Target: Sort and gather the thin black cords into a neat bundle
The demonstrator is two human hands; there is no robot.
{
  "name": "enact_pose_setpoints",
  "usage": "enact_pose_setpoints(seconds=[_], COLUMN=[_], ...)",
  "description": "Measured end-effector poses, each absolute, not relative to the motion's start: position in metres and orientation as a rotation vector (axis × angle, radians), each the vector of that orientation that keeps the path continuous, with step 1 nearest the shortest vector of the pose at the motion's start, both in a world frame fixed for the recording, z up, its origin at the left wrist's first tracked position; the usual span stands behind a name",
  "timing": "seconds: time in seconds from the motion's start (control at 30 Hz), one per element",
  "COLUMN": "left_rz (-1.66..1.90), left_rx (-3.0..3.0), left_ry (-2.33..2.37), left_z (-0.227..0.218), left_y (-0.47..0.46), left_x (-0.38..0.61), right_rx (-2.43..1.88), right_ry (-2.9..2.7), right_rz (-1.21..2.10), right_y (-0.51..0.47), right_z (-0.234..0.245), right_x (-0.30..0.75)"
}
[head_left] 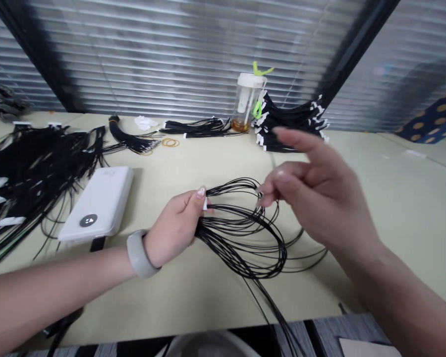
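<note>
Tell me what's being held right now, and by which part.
The left hand holds a looped bundle of black cables by its gathered end, beside a white connector. Whether the right hand grips any cable can't be told.

Most of my left fingers (197, 197) are hidden behind the black wires (245, 238) they grip, as is much of the white plug (205, 203) there. My right fingers (301, 141) are blurred; I can't tell whether they touch the loops. Nearer me than both, the trailing wire ends leave the bottom edge. Left of my left fingers, the cable pile (40, 158) runs out of view, and the power bank's display (88, 220) is too small to read. Beyond my right fingers, the right edge cuts a spotted bag (433, 119).
</note>
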State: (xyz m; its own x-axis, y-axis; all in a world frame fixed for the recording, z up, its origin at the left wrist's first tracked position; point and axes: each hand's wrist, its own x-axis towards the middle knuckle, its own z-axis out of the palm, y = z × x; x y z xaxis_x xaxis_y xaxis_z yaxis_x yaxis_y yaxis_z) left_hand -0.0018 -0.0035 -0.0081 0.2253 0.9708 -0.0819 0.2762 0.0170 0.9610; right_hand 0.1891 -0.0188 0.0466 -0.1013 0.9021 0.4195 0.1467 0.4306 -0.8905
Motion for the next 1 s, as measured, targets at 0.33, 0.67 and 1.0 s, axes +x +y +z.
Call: enact_pose_setpoints(seconds=[0.33, 0.67, 1.0], left_rz=[0.828, 0.866, 0.884], left_rx=[1.393, 1.425, 1.491], left_ry=[1.272, 1.179, 1.174], left_z=[-0.002, -0.010, -0.004], left_y=[-0.006, -0.003, -0.005], left_x=[0.001, -0.002, -0.001], right_rx=[-1.191, -1.208, -1.284], right_ry=[-1.766, -1.898, -1.940], right_rz=[0.872, 0.925, 0.598], right_y=[-0.003, -0.002, -0.009], right_z=[0.032, 0.027, 0.034], right_x=[0.190, 0.188, 0.186])
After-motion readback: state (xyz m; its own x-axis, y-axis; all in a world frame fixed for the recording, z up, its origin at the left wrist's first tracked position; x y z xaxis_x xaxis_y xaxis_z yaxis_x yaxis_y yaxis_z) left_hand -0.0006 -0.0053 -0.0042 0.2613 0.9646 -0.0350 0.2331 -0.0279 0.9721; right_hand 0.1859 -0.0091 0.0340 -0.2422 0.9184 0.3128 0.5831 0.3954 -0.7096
